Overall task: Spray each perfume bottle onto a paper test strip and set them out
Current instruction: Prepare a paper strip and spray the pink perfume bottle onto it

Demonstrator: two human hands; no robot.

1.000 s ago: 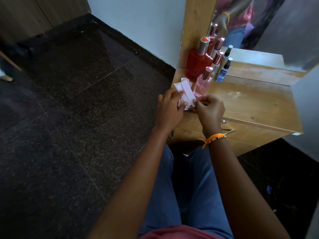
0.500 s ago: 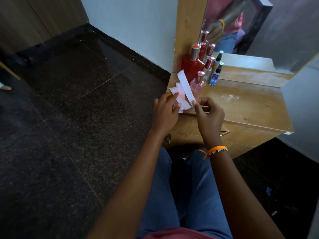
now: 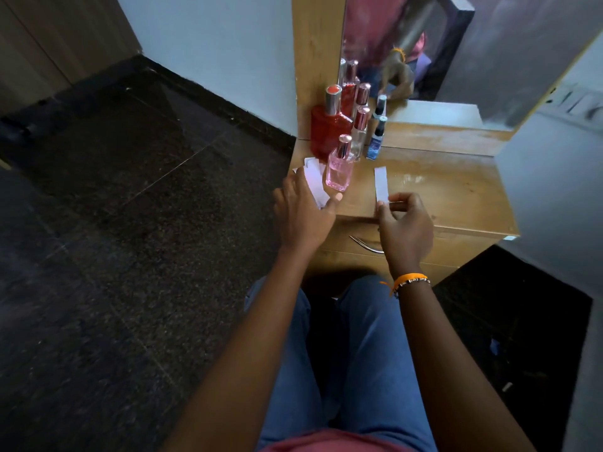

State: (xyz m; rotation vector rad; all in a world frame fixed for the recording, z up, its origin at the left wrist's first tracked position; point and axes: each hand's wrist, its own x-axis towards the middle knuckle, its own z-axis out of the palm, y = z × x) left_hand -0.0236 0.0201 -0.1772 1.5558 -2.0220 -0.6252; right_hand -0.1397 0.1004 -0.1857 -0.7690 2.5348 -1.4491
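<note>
My left hand holds a fanned bundle of white paper strips at the left front corner of the wooden dresser top. A single white strip is pinched at its near end by my right hand, and it points away from me over the wood. Just behind the bundle stands a small pink perfume bottle. A large red bottle, a clear bottle with a rose cap and a small blue bottle stand in the back left corner by the mirror.
A mirror rises behind the bottles and reflects them and a hand. A metal drawer handle sits below the dresser's front edge. Dark stone floor lies to the left. My knees in jeans are under the dresser.
My right hand has pulled one strip out of the bundle and carried it right, away from my left hand. The left hand still holds the other strips.
</note>
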